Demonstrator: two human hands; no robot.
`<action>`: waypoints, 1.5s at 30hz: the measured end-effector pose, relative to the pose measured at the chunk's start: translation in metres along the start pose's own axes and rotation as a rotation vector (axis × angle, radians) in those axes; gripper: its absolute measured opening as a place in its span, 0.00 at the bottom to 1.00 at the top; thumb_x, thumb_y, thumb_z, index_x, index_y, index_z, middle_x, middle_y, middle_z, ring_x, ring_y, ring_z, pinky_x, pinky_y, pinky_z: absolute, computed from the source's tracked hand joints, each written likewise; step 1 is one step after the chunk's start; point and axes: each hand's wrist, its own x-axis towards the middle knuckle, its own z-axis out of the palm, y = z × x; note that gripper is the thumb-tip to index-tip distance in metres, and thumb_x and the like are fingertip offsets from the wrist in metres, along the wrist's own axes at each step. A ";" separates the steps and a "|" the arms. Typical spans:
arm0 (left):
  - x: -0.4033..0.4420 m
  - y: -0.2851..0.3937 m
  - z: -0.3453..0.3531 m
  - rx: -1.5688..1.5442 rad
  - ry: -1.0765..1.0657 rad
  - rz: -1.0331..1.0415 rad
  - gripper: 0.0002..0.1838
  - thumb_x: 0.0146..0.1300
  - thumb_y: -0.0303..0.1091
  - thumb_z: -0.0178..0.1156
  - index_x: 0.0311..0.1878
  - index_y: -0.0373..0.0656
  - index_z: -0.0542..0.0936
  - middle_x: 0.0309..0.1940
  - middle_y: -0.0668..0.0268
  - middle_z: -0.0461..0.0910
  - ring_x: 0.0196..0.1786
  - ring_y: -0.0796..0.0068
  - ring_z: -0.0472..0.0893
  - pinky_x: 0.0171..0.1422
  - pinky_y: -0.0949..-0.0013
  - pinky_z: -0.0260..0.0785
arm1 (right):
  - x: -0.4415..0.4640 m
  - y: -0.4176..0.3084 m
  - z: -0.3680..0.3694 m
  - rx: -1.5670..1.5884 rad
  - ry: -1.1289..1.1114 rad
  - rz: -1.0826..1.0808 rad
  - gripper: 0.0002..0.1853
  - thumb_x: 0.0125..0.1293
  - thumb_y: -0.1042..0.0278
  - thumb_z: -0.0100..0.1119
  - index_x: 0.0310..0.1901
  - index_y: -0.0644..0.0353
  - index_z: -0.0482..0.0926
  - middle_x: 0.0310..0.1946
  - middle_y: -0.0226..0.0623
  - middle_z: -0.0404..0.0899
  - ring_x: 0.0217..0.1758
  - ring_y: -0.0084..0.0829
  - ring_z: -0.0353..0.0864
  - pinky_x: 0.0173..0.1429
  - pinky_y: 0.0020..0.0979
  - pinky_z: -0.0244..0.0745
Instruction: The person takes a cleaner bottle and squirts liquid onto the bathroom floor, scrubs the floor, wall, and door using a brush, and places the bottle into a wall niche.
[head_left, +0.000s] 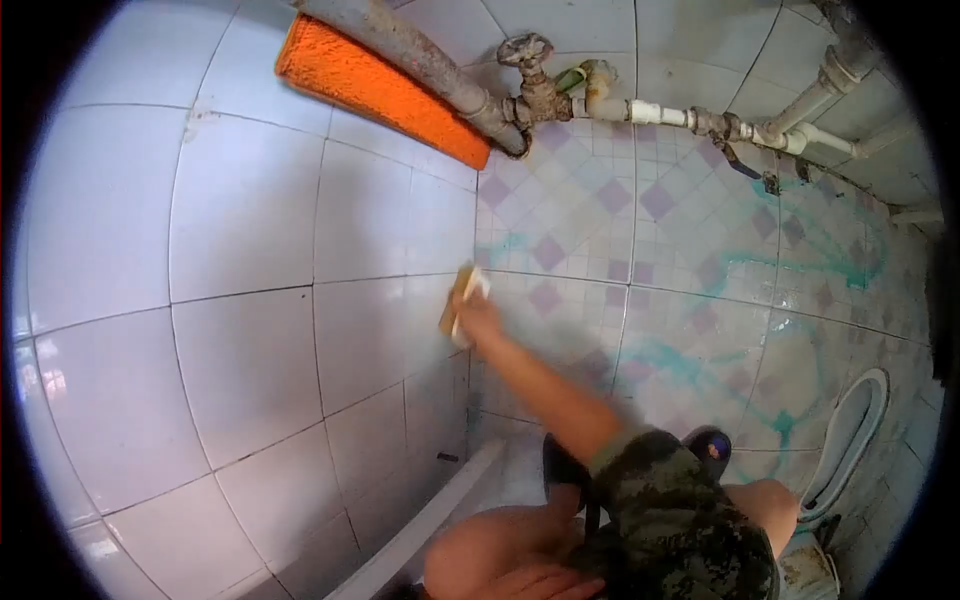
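My right hand [476, 312] is closed round a scrubbing brush [459, 305] with a white back and a yellowish-brown side. The brush is at the corner where the plain white tiles [362, 335] meet the patterned tiles [560, 220]. Its working face is hidden, so I cannot tell how firmly it presses. Down at the bottom edge, my left hand [545, 582] lies flat near my bent knee [480, 560], its fingers stretched out and holding nothing. Blue-green liquid [785, 425] streaks the patterned tiles to the right.
Rusty pipes with a valve [527, 52] and a white pipe section [660, 113] cross the top. An orange fuzzy pad [375, 90] sits along the thick pipe. On the right is a white oval rim [868, 395], with a dark slipper [708, 448] nearer me.
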 end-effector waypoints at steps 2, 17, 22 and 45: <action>0.001 -0.001 -0.002 0.000 -0.003 -0.006 0.25 0.60 0.42 0.54 0.59 0.39 0.70 0.48 0.56 0.72 0.52 0.58 0.71 0.58 0.59 0.62 | -0.006 0.018 0.013 0.017 0.015 -0.001 0.45 0.61 0.38 0.51 0.70 0.62 0.52 0.55 0.58 0.72 0.58 0.48 0.73 0.59 0.40 0.69; 0.002 -0.008 -0.009 -0.016 0.010 -0.019 0.26 0.60 0.42 0.54 0.59 0.39 0.70 0.49 0.56 0.72 0.53 0.58 0.70 0.58 0.59 0.62 | 0.025 0.015 -0.009 0.175 -0.193 0.065 0.37 0.67 0.50 0.52 0.71 0.54 0.50 0.67 0.44 0.57 0.66 0.40 0.63 0.65 0.47 0.63; -0.005 -0.005 -0.009 -0.067 0.028 -0.052 0.26 0.60 0.42 0.54 0.59 0.39 0.70 0.49 0.56 0.72 0.53 0.58 0.70 0.58 0.59 0.62 | 0.118 -0.088 -0.043 0.166 -0.064 -0.153 0.40 0.64 0.40 0.45 0.69 0.62 0.54 0.56 0.56 0.72 0.54 0.50 0.76 0.56 0.45 0.72; -0.017 0.021 0.025 -0.088 0.109 -0.076 0.26 0.60 0.42 0.55 0.60 0.39 0.69 0.50 0.56 0.72 0.54 0.57 0.70 0.59 0.59 0.62 | -0.126 0.095 0.055 -0.093 0.049 -0.156 0.36 0.66 0.54 0.51 0.71 0.57 0.52 0.45 0.59 0.67 0.46 0.52 0.70 0.48 0.45 0.68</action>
